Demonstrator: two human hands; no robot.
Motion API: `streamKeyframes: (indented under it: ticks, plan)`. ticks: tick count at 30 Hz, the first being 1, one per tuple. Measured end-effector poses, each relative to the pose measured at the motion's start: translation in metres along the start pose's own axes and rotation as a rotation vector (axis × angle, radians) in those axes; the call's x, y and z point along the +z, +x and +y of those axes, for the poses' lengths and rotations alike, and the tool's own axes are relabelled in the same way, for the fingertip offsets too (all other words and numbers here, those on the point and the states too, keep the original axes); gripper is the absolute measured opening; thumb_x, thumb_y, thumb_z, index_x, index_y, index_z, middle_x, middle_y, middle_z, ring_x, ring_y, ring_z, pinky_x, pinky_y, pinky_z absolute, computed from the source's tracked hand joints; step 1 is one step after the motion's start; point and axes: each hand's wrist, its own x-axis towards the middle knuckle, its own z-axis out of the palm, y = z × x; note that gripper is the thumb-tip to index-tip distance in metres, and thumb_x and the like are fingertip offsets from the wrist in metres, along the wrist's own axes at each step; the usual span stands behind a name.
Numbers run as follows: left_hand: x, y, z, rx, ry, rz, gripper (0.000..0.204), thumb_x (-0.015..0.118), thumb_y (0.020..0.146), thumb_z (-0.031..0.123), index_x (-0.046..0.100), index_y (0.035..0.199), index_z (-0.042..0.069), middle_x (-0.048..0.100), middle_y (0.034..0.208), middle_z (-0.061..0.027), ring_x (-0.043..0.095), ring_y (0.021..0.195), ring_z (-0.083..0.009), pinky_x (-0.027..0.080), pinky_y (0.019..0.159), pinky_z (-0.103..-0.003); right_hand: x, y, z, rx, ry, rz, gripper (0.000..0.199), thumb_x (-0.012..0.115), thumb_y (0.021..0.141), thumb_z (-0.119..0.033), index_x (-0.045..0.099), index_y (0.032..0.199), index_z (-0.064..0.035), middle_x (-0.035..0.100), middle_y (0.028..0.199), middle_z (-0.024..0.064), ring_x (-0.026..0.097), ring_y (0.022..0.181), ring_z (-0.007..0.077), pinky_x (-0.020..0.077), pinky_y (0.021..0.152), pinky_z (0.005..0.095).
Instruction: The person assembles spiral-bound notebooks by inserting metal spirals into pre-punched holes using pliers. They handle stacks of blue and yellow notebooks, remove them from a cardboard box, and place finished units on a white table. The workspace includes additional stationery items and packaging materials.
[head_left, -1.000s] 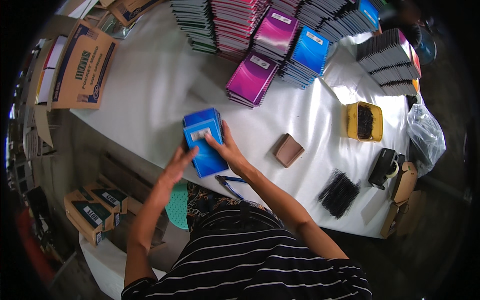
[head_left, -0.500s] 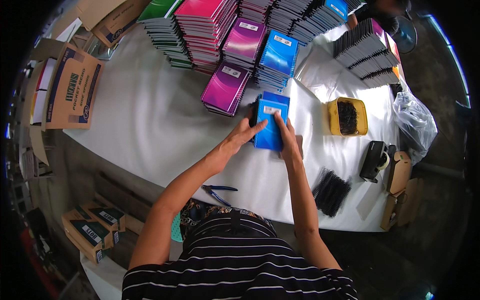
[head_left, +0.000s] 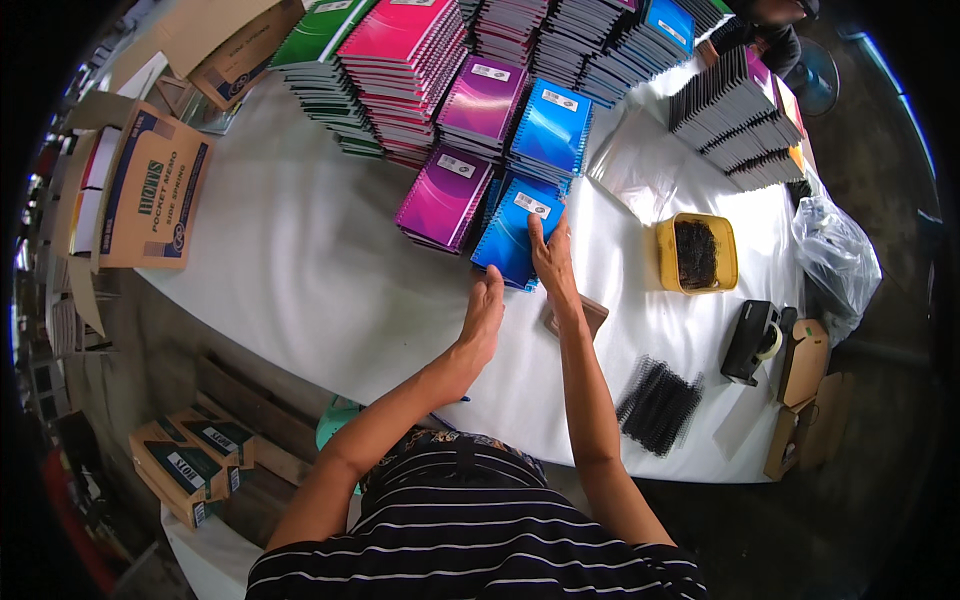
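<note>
Lower center, nearest: black shirt (head_left: 470,540) with white stripes, bare forearms running up the frame. Pale green stool (head_left: 335,422) beside the left forearm, partly hidden. White-covered table (head_left: 300,300) fills the middle.

Center: left hand (head_left: 484,312) at the near end of a blue notebook stack (head_left: 508,240); its fingers look straight and together, and whether they grip can't be told. Right hand (head_left: 553,262) at the stack's right edge, thumb toward the top cover, other fingers along the side; can't tell how firmly they're clamped, undersides hidden. Stack sits center frame, slightly tilted, pale label on top, close against a purple notebook stack (head_left: 445,198) on its left.

Right of center: brown block (head_left: 590,318) partly behind the right forearm; heap of black spiral coils (head_left: 660,405) lower right; black tape dispenser (head_left: 748,342) beyond it; yellow tub (head_left: 667,255) holding more black coils. Clear plastic bag (head_left: 838,265) near the right edge.

Left: brown carton (head_left: 155,190), mid-height.

Farther, top: second blue stack (head_left: 550,125), second purple stack (head_left: 483,100), tall red stack (head_left: 395,40), green stack (head_left: 318,35). Grey-edged stack (head_left: 725,110) upper right; another person (head_left: 775,45) behind it, mostly cut off.
</note>
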Motion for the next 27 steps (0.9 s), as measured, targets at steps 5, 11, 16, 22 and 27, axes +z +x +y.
streamKeyframes:
  ticks: [5,11,16,22,27]
  plan:
    - [0.011,0.006,0.011,-0.036,-0.146,0.115,0.062,0.044,0.091,0.066,0.042,0.12,0.011,0.04,0.106,-0.0014,0.038,0.097,-0.0151,0.04,0.09,-0.04,-0.004,0.0,-0.013,-0.005,0.13,-0.128,0.072,0.043,0.1,-0.044,0.02,0.146,0.0076,0.049,0.133,0.0276,0.049,0.122,0.0389,0.0364,0.103,0.0434]
    - [-0.015,0.007,-0.002,-0.032,-0.24,0.039,0.096,0.043,0.09,0.069,0.007,0.151,0.003,0.01,0.158,-0.0188,0.014,0.144,-0.037,0.017,0.114,-0.054,-0.025,-0.057,0.003,0.422,0.511,-0.253,0.088,0.023,0.095,-0.066,0.008,0.152,-0.0005,0.01,0.158,0.017,0.01,0.147,0.0252,0.0074,0.118,0.0355]
    - [-0.051,0.014,-0.001,-0.065,-0.316,0.052,0.095,0.046,0.091,0.064,0.008,0.149,-0.001,0.014,0.156,-0.0236,0.021,0.141,-0.0395,0.021,0.112,-0.054,-0.017,-0.059,0.009,0.329,0.461,-0.375,0.107,0.018,0.083,-0.082,0.0,0.151,-0.0013,-0.002,0.159,0.0173,-0.001,0.148,0.0244,0.0003,0.118,0.0425]
    - [-0.151,0.04,0.041,0.249,0.034,0.292,0.096,0.04,0.085,0.076,0.021,0.15,0.007,0.017,0.157,-0.0156,0.021,0.142,-0.0317,0.02,0.113,-0.049,-0.016,-0.03,0.01,0.344,0.612,-0.297,0.107,0.018,0.081,-0.083,-0.002,0.153,-0.0061,0.002,0.16,0.0141,0.006,0.147,0.0263,0.0064,0.119,0.0426]
    - [-0.17,0.09,0.103,0.228,0.174,-0.099,0.1,0.03,0.083,0.082,0.015,0.154,0.014,0.012,0.16,-0.009,0.005,0.148,-0.0254,0.008,0.117,-0.045,0.017,-0.031,-0.02,0.314,0.643,-0.385,0.102,0.019,0.085,-0.079,0.0,0.153,-0.0054,0.009,0.159,0.0126,0.014,0.145,0.0264,0.0127,0.118,0.0401]
